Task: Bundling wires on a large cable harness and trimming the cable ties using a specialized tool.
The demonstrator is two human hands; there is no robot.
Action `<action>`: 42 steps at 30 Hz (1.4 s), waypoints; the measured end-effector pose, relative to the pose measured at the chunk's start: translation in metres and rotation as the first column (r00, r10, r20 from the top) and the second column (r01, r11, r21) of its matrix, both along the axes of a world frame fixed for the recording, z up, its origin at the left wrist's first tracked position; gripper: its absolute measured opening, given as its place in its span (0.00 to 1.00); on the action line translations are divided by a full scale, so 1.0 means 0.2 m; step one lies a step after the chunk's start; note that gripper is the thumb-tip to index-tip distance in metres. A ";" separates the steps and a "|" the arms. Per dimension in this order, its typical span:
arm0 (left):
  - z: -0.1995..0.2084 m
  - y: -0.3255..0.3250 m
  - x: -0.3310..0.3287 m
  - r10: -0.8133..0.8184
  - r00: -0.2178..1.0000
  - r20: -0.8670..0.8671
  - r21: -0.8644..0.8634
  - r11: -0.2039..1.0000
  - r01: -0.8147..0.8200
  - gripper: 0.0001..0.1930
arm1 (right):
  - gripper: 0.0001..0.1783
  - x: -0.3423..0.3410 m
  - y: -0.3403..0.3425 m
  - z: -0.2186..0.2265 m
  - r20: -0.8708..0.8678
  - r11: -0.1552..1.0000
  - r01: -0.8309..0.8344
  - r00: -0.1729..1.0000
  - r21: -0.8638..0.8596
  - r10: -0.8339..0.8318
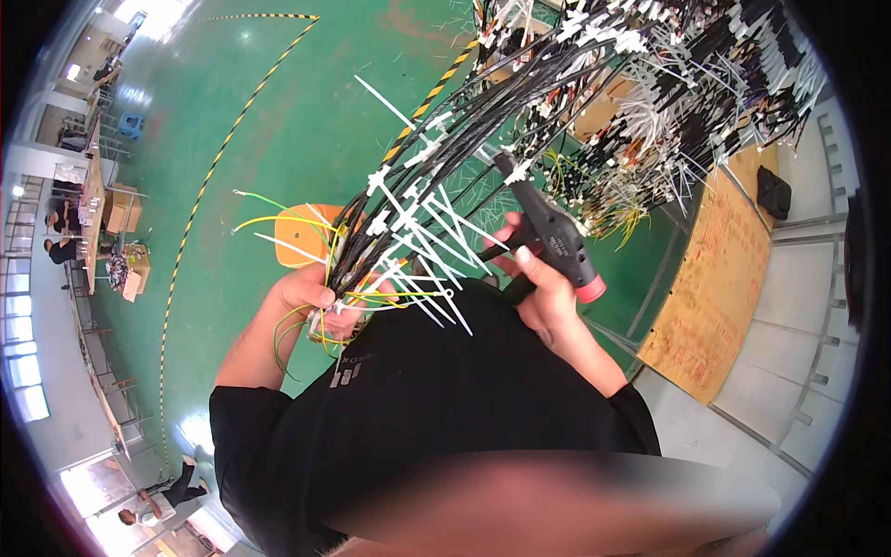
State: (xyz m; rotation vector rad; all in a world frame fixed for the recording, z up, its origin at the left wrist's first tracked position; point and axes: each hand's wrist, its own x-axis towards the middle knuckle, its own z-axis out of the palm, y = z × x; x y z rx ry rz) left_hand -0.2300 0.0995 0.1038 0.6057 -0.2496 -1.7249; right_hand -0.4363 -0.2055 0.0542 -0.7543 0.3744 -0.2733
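My left hand (316,297) is closed around the near end of a bundle of black cables (436,158). Yellow-green wires (278,221) with ring ends stick out around that hand. Many white cable ties (432,243) hang along the bundle, their long tails uncut. My right hand (543,283) grips a black cable tie gun (548,223) with a red knob at its rear end. The gun's nose lies by the right side of the bundle, near a white tie; whether a tail sits in it I cannot tell.
A large heap of black wire harnesses with white connectors (687,84) fills the upper right. A wooden board (710,288) stands at the right. An orange stool (302,243) is behind my left hand. Black-and-yellow tape marks the green floor (251,139). Other people are far left.
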 end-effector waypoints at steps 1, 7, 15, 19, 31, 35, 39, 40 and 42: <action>0.01 -0.01 0.00 -0.005 1.000 -0.001 0.002 1.000 0.005 0.44 | 0.33 0.00 -0.02 0.01 0.021 0.999 -0.002 1.000 0.053 0.001; 0.02 -0.04 0.02 -0.072 0.996 0.054 0.025 0.997 0.071 0.46 | 0.31 0.02 -0.04 -0.06 0.000 0.878 0.030 0.999 -0.477 -0.035; 0.02 -0.03 0.02 -0.062 0.996 -0.058 -0.023 0.998 0.060 0.46 | 0.21 0.10 -0.37 -0.07 0.137 0.419 0.081 0.985 -0.905 0.105; 0.01 -0.03 0.03 -0.100 0.994 -0.053 -0.068 0.993 0.096 0.46 | 0.26 0.12 -0.46 0.03 -0.013 0.290 -0.083 0.972 -0.954 0.236; 0.06 -0.05 -0.01 -0.059 0.997 -0.059 -0.015 0.998 0.058 0.47 | 0.36 0.24 -0.50 -0.05 0.181 0.674 -0.187 0.882 -0.714 0.436; 0.06 -0.05 0.00 -0.070 0.996 -0.061 -0.013 0.998 0.069 0.46 | 0.40 0.23 -0.45 -0.15 0.405 0.854 -0.518 0.792 0.050 0.456; 0.07 -0.06 0.02 -0.049 0.999 -0.010 -0.023 0.999 0.049 0.47 | 0.41 0.15 -0.41 -0.14 0.357 0.767 -0.628 0.752 0.131 0.555; 0.07 -0.06 0.02 -0.078 0.997 -0.020 -0.031 0.997 0.078 0.47 | 0.39 0.14 -0.40 -0.10 0.275 0.827 -0.552 0.783 -0.105 0.558; 0.06 -0.05 0.01 -0.069 0.998 -0.012 -0.039 0.997 0.068 0.47 | 0.34 0.15 -0.45 0.00 0.072 0.657 -0.394 0.822 -0.642 0.564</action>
